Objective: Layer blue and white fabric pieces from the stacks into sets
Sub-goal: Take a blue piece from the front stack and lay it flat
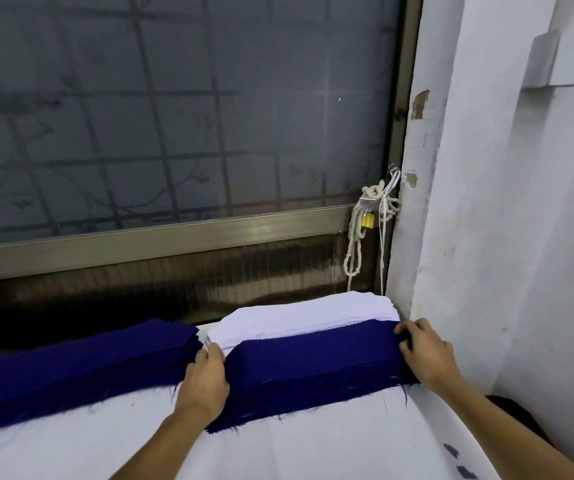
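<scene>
**Station check: both hands at the near blue stack**

Head view, the only view supplied.

1. Work surface: a table covered in white, set against a window and a white wall.
2. Task material: the near blue stack lies at the right of the table, just in front of the white stack and touching it along its far edge. A second blue stack lies to the left, close beside the other two, with frayed threads along its near edge.
3. Left hand: set against the left end of the near blue stack, fingers bent and close together, tips reaching the edge of the white stack. Whether they pinch a piece cannot be told. A ring shows on one finger.
4. Right hand: at the right end of the near blue stack, fingers curled over its top far corner and gripping it.
5. Other items: a brass padlock and a knotted white rope hang at the window's lower right corner. Two small dark scraps lie on the table at the lower right.
</scene>
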Tool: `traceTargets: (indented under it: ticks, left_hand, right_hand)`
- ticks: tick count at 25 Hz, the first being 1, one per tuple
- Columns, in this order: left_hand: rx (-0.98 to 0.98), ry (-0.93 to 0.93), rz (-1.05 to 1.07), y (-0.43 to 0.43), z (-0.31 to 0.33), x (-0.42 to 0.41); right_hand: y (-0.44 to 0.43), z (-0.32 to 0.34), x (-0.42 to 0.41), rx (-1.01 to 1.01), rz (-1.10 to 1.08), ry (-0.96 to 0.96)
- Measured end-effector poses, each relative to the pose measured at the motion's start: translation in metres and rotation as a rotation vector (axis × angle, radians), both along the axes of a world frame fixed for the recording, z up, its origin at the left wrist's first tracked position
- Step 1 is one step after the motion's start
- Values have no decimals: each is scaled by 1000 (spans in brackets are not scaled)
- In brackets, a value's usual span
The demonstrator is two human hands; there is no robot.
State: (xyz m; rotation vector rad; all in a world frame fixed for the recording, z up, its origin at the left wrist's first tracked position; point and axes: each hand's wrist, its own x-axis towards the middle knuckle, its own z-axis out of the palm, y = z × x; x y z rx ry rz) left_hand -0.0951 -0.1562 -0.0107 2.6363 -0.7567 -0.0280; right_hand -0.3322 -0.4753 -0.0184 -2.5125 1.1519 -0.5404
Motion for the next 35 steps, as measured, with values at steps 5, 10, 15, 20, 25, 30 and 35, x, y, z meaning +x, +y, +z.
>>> traceTargets:
  ticks: [5,10,15,20,25,30,35]
  left_hand:
    - [8,-23,-24,12,-5,-16]
    - [76,-50,-75,26,-1,-32]
    - [141,-99,-134,31,33,-15]
    - [7,-122,-85,42,82,21]
    - [-78,-131,-49,83,99,66]
    - [-47,-96,13,133,90,113]
    - [58,-75,17,169,73,157]
  right_hand:
    - [11,-3,-13,-28,-3,7]
    - [16,-2,-23,-101,-9,71]
    - [22,19,-15,-262,-72,197]
    - [57,50,32,-226,39,7]
    - [130,75,114,-26,262,-132]
    - [196,79,208,178,464,-136]
    - [235,72,283,285,597,-34]
